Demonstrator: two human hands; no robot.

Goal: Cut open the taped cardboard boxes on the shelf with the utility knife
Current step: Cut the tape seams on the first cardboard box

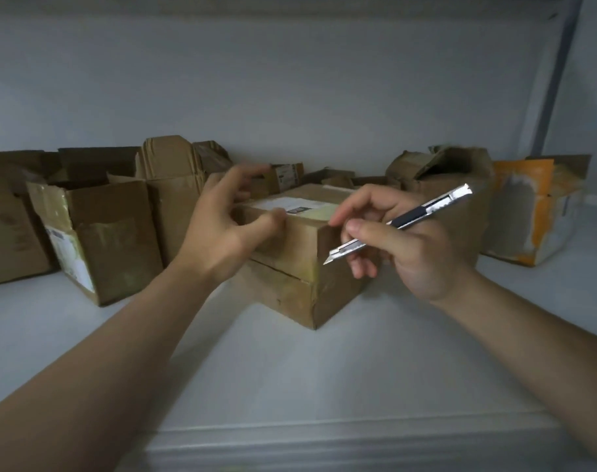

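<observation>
- Cardboard box (283,270) in hand sits mid-shelf (324,369), one corner toward the person, its top closed under a white label (283,203).
- Left hand (218,226) arches over the top, fingers spread and half-curled, thumb at the near upper edge. It should press down flat, clear of the cutting line.
- Right hand (409,243) pinches the utility knife (402,223) pen-fashion, its blade just beside the near corner. Best to keep the cut shallow and draw it away from the left thumb.
</observation>
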